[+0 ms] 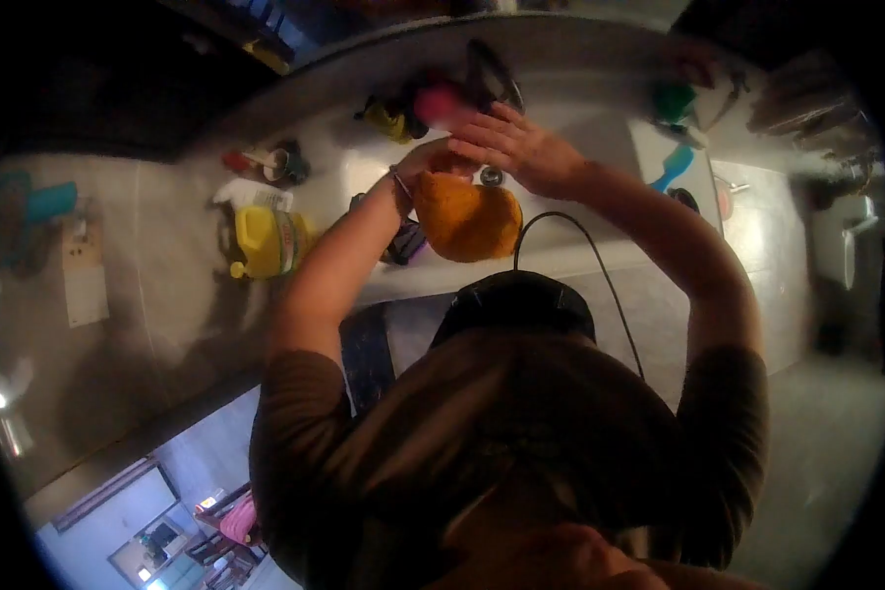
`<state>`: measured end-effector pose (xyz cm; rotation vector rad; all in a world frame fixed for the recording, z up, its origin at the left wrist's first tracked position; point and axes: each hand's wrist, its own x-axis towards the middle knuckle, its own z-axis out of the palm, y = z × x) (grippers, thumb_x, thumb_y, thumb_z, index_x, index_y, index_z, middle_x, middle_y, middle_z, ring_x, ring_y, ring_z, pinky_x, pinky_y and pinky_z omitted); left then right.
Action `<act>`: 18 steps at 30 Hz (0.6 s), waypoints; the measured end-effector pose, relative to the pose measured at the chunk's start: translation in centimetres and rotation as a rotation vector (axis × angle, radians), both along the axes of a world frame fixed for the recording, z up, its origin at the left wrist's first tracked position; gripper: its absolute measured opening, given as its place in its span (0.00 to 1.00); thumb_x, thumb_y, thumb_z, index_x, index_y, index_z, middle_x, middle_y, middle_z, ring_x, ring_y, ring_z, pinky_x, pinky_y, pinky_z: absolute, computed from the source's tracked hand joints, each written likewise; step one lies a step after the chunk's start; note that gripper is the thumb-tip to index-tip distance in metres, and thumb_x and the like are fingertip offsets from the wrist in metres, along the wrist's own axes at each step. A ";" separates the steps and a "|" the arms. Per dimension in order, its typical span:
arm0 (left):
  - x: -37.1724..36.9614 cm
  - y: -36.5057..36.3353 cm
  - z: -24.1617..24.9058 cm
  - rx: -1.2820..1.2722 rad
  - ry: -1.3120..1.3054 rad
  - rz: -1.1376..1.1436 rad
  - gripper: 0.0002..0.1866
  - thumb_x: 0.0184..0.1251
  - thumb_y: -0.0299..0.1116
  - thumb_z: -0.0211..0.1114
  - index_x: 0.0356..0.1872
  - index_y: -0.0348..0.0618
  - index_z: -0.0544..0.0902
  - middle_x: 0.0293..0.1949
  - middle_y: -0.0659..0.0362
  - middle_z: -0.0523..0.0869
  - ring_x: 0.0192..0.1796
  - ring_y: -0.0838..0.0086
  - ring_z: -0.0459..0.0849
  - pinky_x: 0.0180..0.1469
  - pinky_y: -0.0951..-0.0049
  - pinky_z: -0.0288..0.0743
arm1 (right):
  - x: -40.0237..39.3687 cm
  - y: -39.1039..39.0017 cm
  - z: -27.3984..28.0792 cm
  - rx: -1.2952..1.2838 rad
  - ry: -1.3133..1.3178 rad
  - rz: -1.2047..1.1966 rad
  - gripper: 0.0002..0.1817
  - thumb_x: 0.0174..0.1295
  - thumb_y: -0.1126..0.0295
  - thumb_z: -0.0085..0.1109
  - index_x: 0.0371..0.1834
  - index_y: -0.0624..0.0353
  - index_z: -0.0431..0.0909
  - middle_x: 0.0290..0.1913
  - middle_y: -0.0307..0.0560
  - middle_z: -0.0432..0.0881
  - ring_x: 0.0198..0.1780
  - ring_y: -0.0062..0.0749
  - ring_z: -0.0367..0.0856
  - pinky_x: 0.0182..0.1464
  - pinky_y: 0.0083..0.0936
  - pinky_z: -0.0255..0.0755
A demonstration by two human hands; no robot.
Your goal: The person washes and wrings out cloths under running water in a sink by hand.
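An orange cloth [470,221] hangs in a rounded bundle over the near part of the sink counter. At its upper edge is my left hand [438,159], closed on the cloth, with a bracelet on the wrist; its fingertips are partly hidden by my right hand. My right hand [521,150] is stretched flat, fingers apart and pointing left, holding nothing. Its fingertips overlap or touch the left hand. Beyond the fingers sits a blurred pink item [438,103]. A small round metal fitting [493,176] shows between the hands.
On the left stand a yellow jug [264,241] and a dark cup [283,162]. A yellow and black item [388,120] lies at the back. To the right are a blue brush-like tool [675,167] and a green object [673,101]. A black cable [600,261] curves past my body.
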<state>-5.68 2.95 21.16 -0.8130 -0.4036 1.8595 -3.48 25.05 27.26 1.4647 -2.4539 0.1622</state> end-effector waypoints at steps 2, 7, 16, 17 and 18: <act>2.0 1.3 1.4 0.018 0.801 -0.044 0.14 0.69 0.46 0.52 0.40 0.47 0.74 0.29 0.62 0.74 0.28 0.75 0.74 0.36 0.77 0.73 | -0.5 -0.4 0.4 -0.127 0.087 0.114 0.35 0.56 0.70 0.55 0.69 0.35 0.58 0.64 0.42 0.66 0.69 0.40 0.62 0.71 0.45 0.53; 4.6 4.0 5.4 0.281 0.998 0.049 0.20 0.73 0.56 0.42 0.38 0.53 0.74 0.27 0.63 0.74 0.27 0.75 0.72 0.34 0.78 0.68 | -1.2 -1.1 2.8 -0.235 0.157 0.188 0.38 0.53 0.69 0.58 0.69 0.28 0.58 0.47 0.41 0.74 0.56 0.37 0.73 0.64 0.39 0.63; 9.5 3.2 6.1 0.093 1.145 0.081 0.24 0.64 0.52 0.60 0.49 0.44 0.70 0.33 0.61 0.79 0.37 0.71 0.77 0.45 0.68 0.73 | -1.1 -0.9 7.5 0.018 0.428 0.221 0.32 0.53 0.68 0.56 0.65 0.37 0.67 0.38 0.36 0.77 0.47 0.30 0.76 0.54 0.28 0.70; 10.1 3.4 6.5 0.049 1.142 0.142 0.24 0.63 0.50 0.62 0.49 0.44 0.69 0.30 0.63 0.77 0.35 0.72 0.78 0.45 0.71 0.73 | -1.3 -0.8 7.6 -0.005 0.491 0.227 0.30 0.52 0.67 0.56 0.62 0.40 0.70 0.38 0.35 0.77 0.46 0.29 0.76 0.52 0.26 0.70; 10.6 3.2 6.8 0.007 1.141 0.203 0.24 0.62 0.49 0.64 0.48 0.44 0.67 0.26 0.65 0.76 0.33 0.73 0.78 0.45 0.73 0.72 | -1.5 -1.0 7.7 0.002 0.492 0.224 0.30 0.52 0.67 0.56 0.62 0.40 0.70 0.38 0.35 0.77 0.46 0.29 0.76 0.52 0.26 0.70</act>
